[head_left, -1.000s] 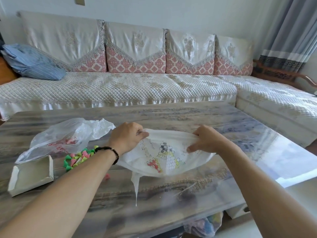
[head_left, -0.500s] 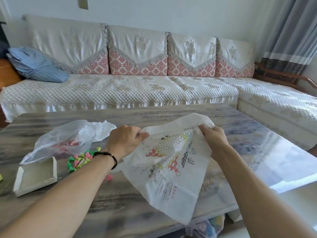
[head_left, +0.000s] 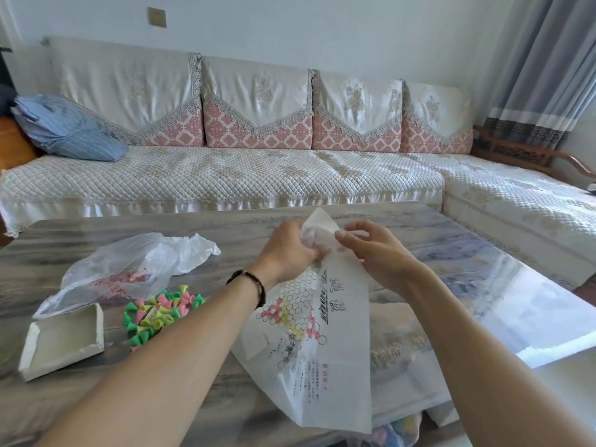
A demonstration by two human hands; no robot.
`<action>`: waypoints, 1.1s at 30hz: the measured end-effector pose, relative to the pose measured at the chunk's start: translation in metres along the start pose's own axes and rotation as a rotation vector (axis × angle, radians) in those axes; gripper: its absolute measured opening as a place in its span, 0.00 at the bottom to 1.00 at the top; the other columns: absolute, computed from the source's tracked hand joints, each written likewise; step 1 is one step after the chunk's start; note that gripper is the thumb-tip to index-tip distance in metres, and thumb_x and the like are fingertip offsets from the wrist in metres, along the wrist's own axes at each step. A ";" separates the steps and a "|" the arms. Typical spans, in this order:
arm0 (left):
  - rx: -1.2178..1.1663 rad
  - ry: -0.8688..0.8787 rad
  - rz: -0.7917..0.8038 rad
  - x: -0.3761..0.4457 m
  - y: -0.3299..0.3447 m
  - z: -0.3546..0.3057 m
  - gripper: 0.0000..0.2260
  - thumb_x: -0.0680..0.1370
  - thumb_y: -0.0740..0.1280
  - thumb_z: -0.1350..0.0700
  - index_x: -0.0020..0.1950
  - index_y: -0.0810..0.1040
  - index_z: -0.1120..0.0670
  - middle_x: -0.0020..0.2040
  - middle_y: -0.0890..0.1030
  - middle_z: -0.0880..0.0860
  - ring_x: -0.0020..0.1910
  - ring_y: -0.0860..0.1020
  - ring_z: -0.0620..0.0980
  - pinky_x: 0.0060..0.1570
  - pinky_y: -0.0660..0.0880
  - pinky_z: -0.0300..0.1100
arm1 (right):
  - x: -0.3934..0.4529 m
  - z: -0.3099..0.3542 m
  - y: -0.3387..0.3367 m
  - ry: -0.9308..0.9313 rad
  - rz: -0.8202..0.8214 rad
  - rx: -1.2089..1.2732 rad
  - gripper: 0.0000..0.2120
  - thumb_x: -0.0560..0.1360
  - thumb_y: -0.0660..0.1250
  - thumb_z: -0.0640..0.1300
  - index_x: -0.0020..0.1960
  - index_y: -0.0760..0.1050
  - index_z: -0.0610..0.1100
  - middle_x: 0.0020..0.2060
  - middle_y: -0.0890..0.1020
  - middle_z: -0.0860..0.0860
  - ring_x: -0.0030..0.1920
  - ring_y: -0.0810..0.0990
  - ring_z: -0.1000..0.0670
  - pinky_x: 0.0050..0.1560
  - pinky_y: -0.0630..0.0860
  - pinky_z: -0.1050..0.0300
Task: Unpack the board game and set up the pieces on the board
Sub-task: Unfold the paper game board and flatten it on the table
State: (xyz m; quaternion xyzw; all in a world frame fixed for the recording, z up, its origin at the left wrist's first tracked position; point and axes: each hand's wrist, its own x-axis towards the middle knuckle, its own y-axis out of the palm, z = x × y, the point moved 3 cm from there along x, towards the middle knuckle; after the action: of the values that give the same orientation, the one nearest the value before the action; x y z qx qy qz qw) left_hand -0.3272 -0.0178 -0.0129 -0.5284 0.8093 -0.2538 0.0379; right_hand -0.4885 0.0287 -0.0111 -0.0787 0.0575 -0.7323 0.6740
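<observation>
Both hands pinch the folded board sheet [head_left: 316,333] at its top corner, left hand [head_left: 290,250] and right hand [head_left: 374,253] almost touching, long axis hanging down toward bench [head_left: 451,253], pieces [head_left: 161,309] left of left hand.

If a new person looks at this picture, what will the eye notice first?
First, the thin printed game sheet, held up at centre by the left hand and right hand, hanging over the table edge. Then the heap of green, pink and yellow cone pieces at left, beside an open white box.
</observation>
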 end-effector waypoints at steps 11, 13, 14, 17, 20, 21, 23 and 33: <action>0.053 -0.064 -0.455 0.006 -0.035 0.008 0.12 0.75 0.69 0.53 0.37 0.77 0.60 0.33 0.80 0.54 0.32 0.79 0.51 0.33 0.77 0.44 | -0.016 -0.024 -0.034 0.256 -0.055 -0.370 0.07 0.75 0.68 0.43 0.48 0.82 0.42 0.45 0.86 0.47 0.48 0.84 0.45 0.55 0.79 0.42; -0.020 -0.100 -0.419 0.006 -0.039 0.009 0.10 0.76 0.68 0.53 0.42 0.78 0.60 0.34 0.83 0.53 0.34 0.82 0.51 0.37 0.81 0.48 | -0.012 -0.006 -0.051 0.181 -0.236 -0.306 0.06 0.75 0.67 0.43 0.46 0.82 0.42 0.43 0.85 0.44 0.45 0.84 0.42 0.51 0.80 0.41; -0.072 -0.116 -0.386 0.005 -0.039 0.008 0.08 0.77 0.67 0.54 0.46 0.78 0.58 0.34 0.83 0.51 0.34 0.83 0.49 0.38 0.81 0.47 | -0.011 0.003 -0.057 0.143 -0.286 -0.348 0.07 0.75 0.66 0.42 0.43 0.81 0.42 0.41 0.84 0.44 0.44 0.83 0.41 0.49 0.80 0.43; -0.138 -0.157 -0.284 0.002 -0.041 -0.002 0.06 0.80 0.63 0.54 0.50 0.76 0.56 0.29 0.82 0.48 0.29 0.81 0.42 0.31 0.77 0.37 | -0.008 0.029 -0.066 -0.001 -0.378 -0.537 0.07 0.77 0.64 0.41 0.44 0.80 0.41 0.40 0.83 0.46 0.41 0.80 0.45 0.46 0.78 0.51; -0.296 -0.189 -0.214 0.001 -0.049 -0.019 0.08 0.80 0.63 0.56 0.54 0.76 0.60 0.32 0.83 0.52 0.28 0.81 0.47 0.27 0.75 0.37 | -0.007 0.057 -0.074 -0.126 -0.438 -0.652 0.09 0.76 0.67 0.43 0.40 0.77 0.40 0.35 0.79 0.49 0.30 0.75 0.51 0.33 0.74 0.58; -0.320 -0.203 -0.195 0.001 -0.053 -0.024 0.08 0.80 0.64 0.56 0.54 0.76 0.61 0.33 0.83 0.54 0.28 0.81 0.48 0.26 0.75 0.37 | -0.005 0.065 -0.078 -0.148 -0.469 -0.685 0.12 0.75 0.68 0.42 0.34 0.73 0.41 0.29 0.75 0.50 0.26 0.70 0.53 0.29 0.70 0.61; -0.313 -0.215 -0.201 -0.001 -0.059 -0.026 0.09 0.80 0.64 0.56 0.54 0.76 0.60 0.35 0.83 0.54 0.29 0.81 0.48 0.27 0.76 0.38 | 0.000 0.077 -0.081 -0.179 -0.497 -0.737 0.16 0.73 0.69 0.41 0.29 0.68 0.43 0.24 0.69 0.51 0.23 0.65 0.53 0.26 0.64 0.63; -0.169 -0.412 -0.333 0.011 -0.037 0.075 0.12 0.75 0.70 0.52 0.48 0.73 0.59 0.46 0.79 0.53 0.45 0.79 0.52 0.44 0.78 0.47 | 0.073 -0.014 -0.060 -0.061 -0.290 -1.040 0.15 0.76 0.62 0.38 0.31 0.65 0.43 0.26 0.70 0.51 0.26 0.66 0.52 0.27 0.65 0.63</action>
State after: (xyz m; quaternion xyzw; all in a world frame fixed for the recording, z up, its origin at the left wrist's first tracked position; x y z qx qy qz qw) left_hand -0.2762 -0.0669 -0.0587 -0.6958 0.7049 -0.0752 0.1150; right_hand -0.5561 -0.0396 -0.0108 -0.4301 0.3814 -0.6901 0.4397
